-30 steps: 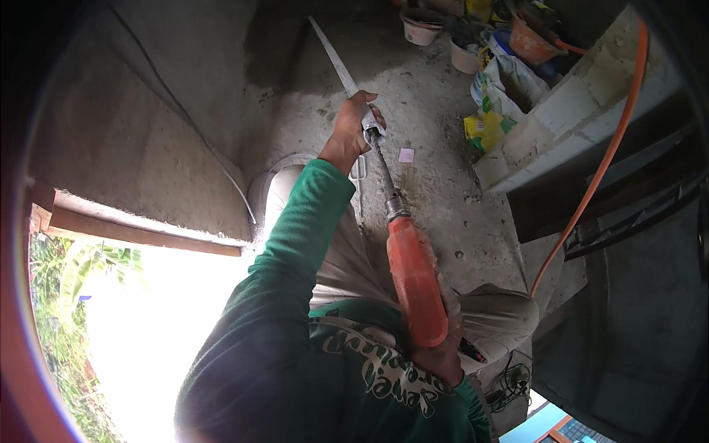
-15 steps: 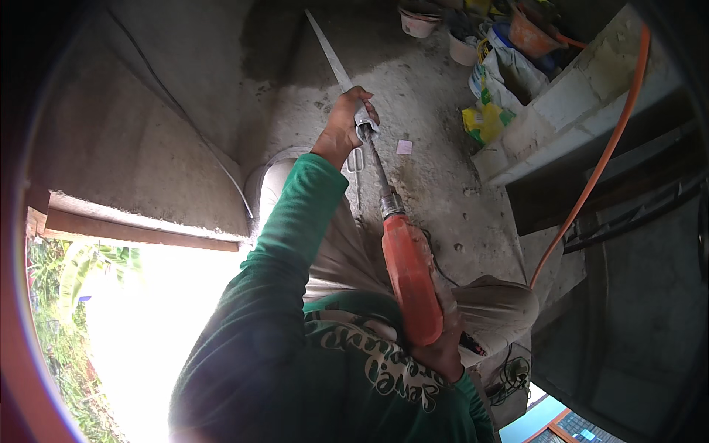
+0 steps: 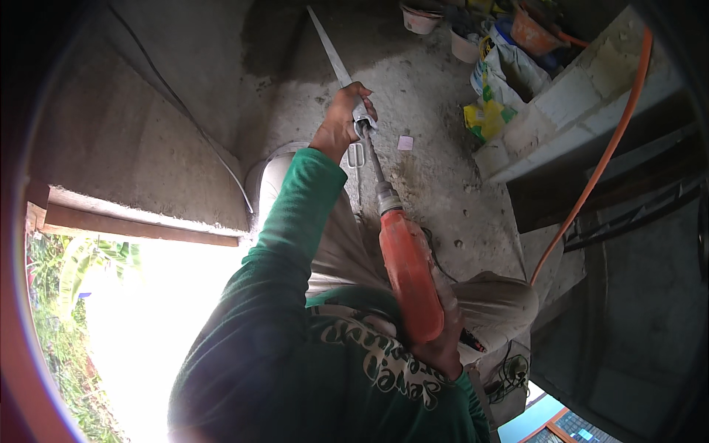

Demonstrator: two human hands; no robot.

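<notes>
My left hand (image 3: pixel 344 114) is closed around the near end of a long, light grey metal profile (image 3: pixel 329 48), which stretches away from me above the concrete floor. An orange power drill (image 3: pixel 412 284) lies lengthwise in front of my body. Its rear end is gripped by my right hand (image 3: pixel 444 351), whose fingers are partly hidden under the tool. From the chuck, a long drill bit (image 3: pixel 374 161) points at the profile's near end, close to my left palm. Whether the tip touches the profile I cannot tell.
A wire mixing paddle (image 3: pixel 357 156) and a small pink paper (image 3: pixel 405 142) lie on the floor. Buckets (image 3: pixel 464 49), an orange basin (image 3: pixel 535 35) and sacks (image 3: pixel 517 70) stand far right. An orange hose (image 3: pixel 602 166) hangs beside a concrete ledge (image 3: pixel 561 114). Bright opening at left.
The profile, my left hand and the drill's front have shifted very slightly up and left. Both hands keep their holds.
</notes>
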